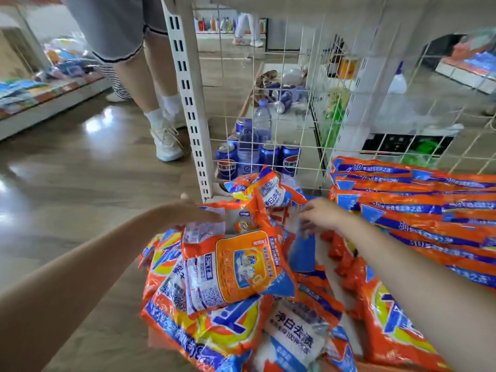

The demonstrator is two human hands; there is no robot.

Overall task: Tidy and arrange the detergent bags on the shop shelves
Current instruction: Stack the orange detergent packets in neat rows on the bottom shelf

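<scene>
Orange, blue and yellow detergent bags lie in a loose heap (236, 267) on the low shelf in front of me. To the right, a neat overlapping row of the same bags (418, 210) lies flat. My left hand (193, 213) reaches in with straight fingers and touches the top edge of a bag at the heap's left. My right hand (322, 214) is over the heap's back, its fingers curled down among the bags; whether they grip one I cannot tell.
A white slotted shelf post (193, 111) and a wire grid panel (295, 103) stand behind the heap. Blue cola cans and water bottles (255, 149) stand beyond the grid. Another person's legs (158, 108) stand in the aisle at the left.
</scene>
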